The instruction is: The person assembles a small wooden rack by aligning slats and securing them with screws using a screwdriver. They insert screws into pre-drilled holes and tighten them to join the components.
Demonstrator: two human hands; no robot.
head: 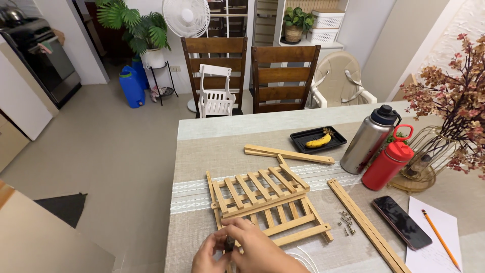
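My left hand (208, 255) and my right hand (260, 247) meet at the near edge of the table (227, 129), both pinching a small dark tool (230, 244) between the fingers. Just beyond them lies a stack of slatted wooden rack panels (265, 199). A loose pair of wooden strips (288, 153) lies farther back. Another long wooden rail (366, 225) runs diagonally at the right, with a small pile of screws (346, 222) beside it.
A black tray (302, 139) with a banana (319, 141), a steel bottle (368, 141), a red bottle (390, 162), a phone (401, 221), paper (434, 242) with a pencil (440, 238) and a wire vase of dried flowers (429, 151) crowd the table's right. Two chairs (285, 76) stand behind.
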